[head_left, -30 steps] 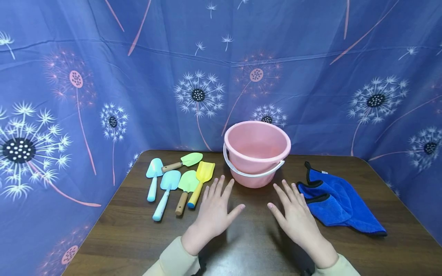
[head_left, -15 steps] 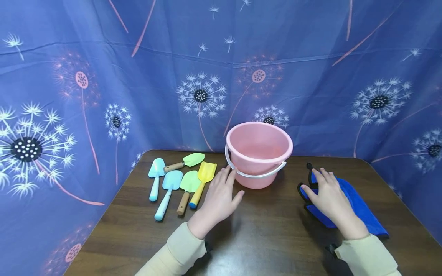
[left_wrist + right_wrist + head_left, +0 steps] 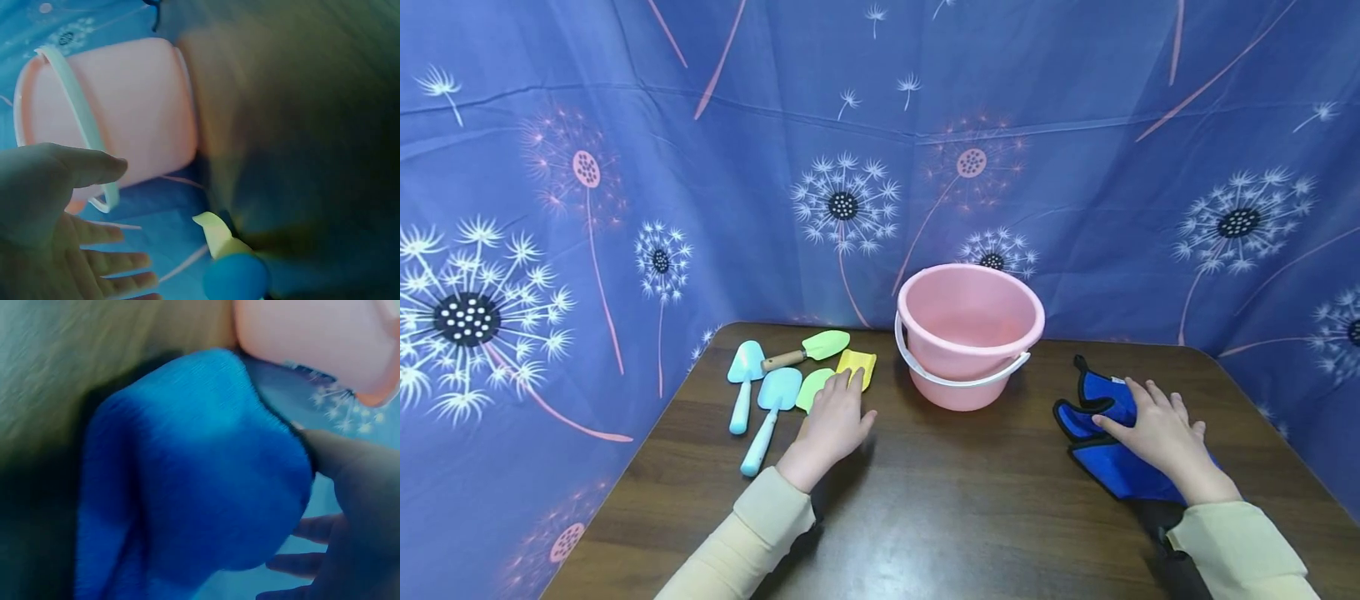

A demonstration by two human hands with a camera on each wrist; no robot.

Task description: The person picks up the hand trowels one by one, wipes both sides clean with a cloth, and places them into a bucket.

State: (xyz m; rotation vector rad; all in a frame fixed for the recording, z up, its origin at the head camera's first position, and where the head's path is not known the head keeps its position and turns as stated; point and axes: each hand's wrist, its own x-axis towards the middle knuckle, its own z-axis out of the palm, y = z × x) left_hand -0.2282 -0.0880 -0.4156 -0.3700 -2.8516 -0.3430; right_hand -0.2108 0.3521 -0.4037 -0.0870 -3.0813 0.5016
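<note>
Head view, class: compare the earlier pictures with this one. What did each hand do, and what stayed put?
The left hand moved left from the table's middle onto the yellow shovel and green shovel. The right hand moved right onto the blue cloth, bunching it. The pink bucket and the other shovels stayed put.

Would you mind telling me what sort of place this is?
Probably a staged recording booth, not a home: a dark wooden table enclosed by dandelion-print blue curtains, with a pink bucket and toy shovels laid out.
</note>
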